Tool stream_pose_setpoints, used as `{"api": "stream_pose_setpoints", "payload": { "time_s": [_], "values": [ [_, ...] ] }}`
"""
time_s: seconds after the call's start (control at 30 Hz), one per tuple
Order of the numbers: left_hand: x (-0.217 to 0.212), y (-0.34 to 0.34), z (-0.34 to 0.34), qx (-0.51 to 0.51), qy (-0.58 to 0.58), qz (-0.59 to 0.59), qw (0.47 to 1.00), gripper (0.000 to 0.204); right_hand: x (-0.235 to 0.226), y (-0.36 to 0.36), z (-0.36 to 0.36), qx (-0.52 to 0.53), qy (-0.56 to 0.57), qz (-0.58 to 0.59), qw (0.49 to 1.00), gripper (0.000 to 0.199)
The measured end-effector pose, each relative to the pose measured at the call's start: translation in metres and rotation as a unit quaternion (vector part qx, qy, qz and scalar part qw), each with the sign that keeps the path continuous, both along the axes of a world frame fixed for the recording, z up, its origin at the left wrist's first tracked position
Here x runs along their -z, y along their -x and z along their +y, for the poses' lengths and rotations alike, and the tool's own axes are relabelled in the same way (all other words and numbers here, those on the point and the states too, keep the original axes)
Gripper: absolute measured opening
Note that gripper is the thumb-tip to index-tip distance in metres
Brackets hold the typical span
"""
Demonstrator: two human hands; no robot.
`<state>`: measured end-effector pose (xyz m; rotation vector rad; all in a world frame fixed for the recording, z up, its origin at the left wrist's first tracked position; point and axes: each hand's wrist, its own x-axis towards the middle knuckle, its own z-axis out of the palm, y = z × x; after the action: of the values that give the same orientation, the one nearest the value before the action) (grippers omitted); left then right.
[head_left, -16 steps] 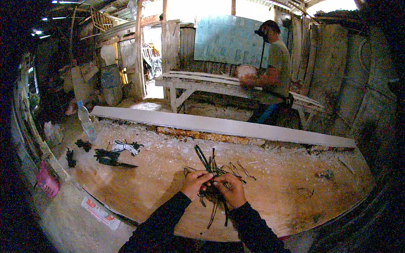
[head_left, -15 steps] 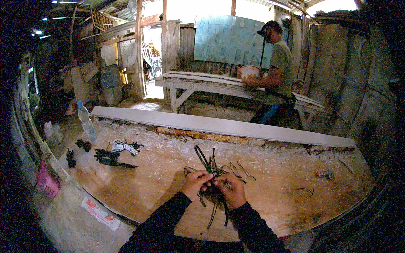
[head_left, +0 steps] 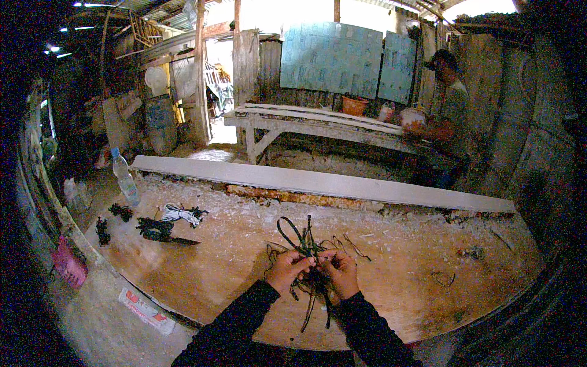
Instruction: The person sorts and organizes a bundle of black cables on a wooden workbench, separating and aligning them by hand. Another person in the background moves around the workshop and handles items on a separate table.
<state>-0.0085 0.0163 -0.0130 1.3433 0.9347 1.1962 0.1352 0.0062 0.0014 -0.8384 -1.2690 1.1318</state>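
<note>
My left hand (head_left: 285, 270) pinches a dark cord (head_left: 287, 229) that rises from my fingers in a tall loop. Close against it, my right hand (head_left: 340, 273) is closed on the same cord, fingertips almost meeting the left ones. Several loose dark strands (head_left: 309, 313) lie on the wooden tabletop (head_left: 226, 275) beneath and around both hands, partly hidden by them. Left of my hands are bundles of black cord (head_left: 154, 229) and a bundle of white cord (head_left: 177, 213). A dark pointed blade (head_left: 183, 241) sticks out beside the black bundle.
A clear plastic bottle (head_left: 125, 177) stands at the table's far left corner. A long pale board (head_left: 318, 182) runs along the far edge. Beyond, a person (head_left: 451, 110) holds a white bucket (head_left: 413, 116) by a bench (head_left: 257, 116). A pink basket (head_left: 68, 263) is at left.
The cord's loop has widened and leans further left, and my right hand has shifted slightly. The person beyond has moved right along the bench with the bucket, uncovering an orange bucket.
</note>
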Motion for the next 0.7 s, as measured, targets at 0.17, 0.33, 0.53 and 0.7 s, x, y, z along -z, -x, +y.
{"api": "stream_pose_setpoints", "payload": {
  "time_s": [0.17,0.33,0.53,0.7],
  "values": [
    [-0.003,0.002,0.0,-0.024,0.033,0.008,0.999,0.016,-0.001,-0.002,-0.002,-0.031,0.012,-0.024,0.999,0.006],
    [-0.005,0.003,-0.001,0.0,0.066,-0.092,0.994,0.014,0.001,0.0,-0.004,-0.063,0.027,0.021,0.997,0.006],
    [-0.003,0.001,-0.001,0.007,0.053,-0.082,0.995,0.015,0.011,-0.001,0.0,-0.056,0.016,-0.015,0.998,0.005],
    [0.0,0.001,-0.001,0.044,0.031,-0.086,0.995,0.014,0.013,-0.001,0.003,-0.092,-0.017,-0.021,0.995,0.005]
  ]
}}
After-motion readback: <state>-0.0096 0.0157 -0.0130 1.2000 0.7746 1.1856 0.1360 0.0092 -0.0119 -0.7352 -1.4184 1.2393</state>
